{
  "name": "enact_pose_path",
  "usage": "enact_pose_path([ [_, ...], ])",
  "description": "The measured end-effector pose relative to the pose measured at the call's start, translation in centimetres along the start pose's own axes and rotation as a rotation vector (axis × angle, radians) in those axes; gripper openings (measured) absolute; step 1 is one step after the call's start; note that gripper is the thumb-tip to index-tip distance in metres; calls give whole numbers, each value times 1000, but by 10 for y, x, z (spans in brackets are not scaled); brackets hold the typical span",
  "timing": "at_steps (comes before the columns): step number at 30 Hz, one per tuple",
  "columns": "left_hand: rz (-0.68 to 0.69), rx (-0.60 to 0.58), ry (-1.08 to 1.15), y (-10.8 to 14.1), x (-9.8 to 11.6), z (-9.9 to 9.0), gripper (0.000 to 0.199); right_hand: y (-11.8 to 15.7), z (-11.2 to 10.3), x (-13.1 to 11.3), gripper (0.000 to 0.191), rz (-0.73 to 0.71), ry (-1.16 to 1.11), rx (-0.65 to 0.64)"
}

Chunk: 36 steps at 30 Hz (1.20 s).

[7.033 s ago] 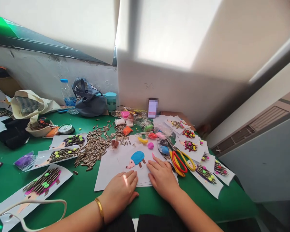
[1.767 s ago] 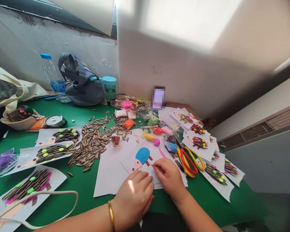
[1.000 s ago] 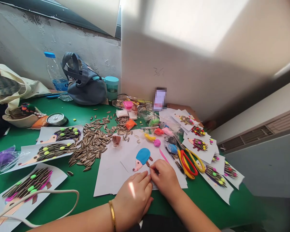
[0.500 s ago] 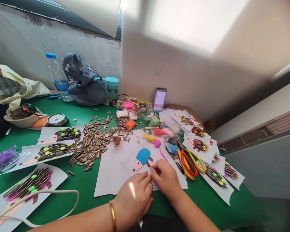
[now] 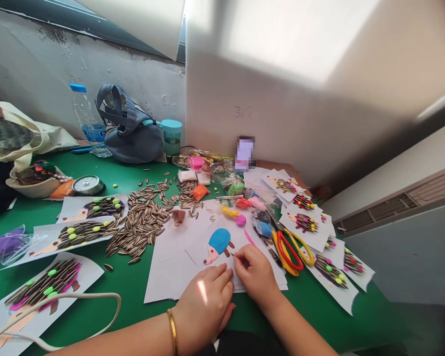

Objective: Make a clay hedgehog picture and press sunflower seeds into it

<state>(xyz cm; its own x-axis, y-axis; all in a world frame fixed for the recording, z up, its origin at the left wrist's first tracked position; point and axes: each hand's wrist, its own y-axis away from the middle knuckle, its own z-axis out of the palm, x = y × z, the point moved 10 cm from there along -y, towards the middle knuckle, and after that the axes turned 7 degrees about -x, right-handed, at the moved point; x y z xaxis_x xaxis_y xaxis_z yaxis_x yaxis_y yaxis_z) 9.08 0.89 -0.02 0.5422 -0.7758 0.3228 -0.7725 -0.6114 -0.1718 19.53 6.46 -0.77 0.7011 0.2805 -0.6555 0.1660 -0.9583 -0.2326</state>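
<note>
A hedgehog of blue and pink clay with brown feet lies on the white paper in front of me. My left hand, with a gold bangle at the wrist, lies flat on the paper just below the hedgehog. To its right, my right hand is pinched close to the brown feet; a tiny dark tip shows at its fingertips, too small to name. A magenta clay ball and a pink strip are beyond the right hand.
Sunflower seeds are heaped left of the paper. Scissors with red and yellow handles lie at the right, beside finished hedgehog cards. Further back are a grey bag, a bottle and a phone. A white cable crosses the lower left.
My right hand has shifted very slightly to the right, away from the brown feet. The left hand stays in place.
</note>
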Motion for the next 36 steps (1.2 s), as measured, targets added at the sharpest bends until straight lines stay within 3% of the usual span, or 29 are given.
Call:
enact_pose_path([
  [5,16,23,-5,0,1,-4,29,-5,-14,13,12,81,-40,-32],
  [11,18,27,-6,0,1,-3,28,-19,-12,10,11,12,53,-62],
  [27,7,25,13,1,-1,0,28,-18,-2,3,16,-52,190,-43],
  [36,17,43,-3,0,0,-4,28,-15,-9,10,14,-34,112,-5],
])
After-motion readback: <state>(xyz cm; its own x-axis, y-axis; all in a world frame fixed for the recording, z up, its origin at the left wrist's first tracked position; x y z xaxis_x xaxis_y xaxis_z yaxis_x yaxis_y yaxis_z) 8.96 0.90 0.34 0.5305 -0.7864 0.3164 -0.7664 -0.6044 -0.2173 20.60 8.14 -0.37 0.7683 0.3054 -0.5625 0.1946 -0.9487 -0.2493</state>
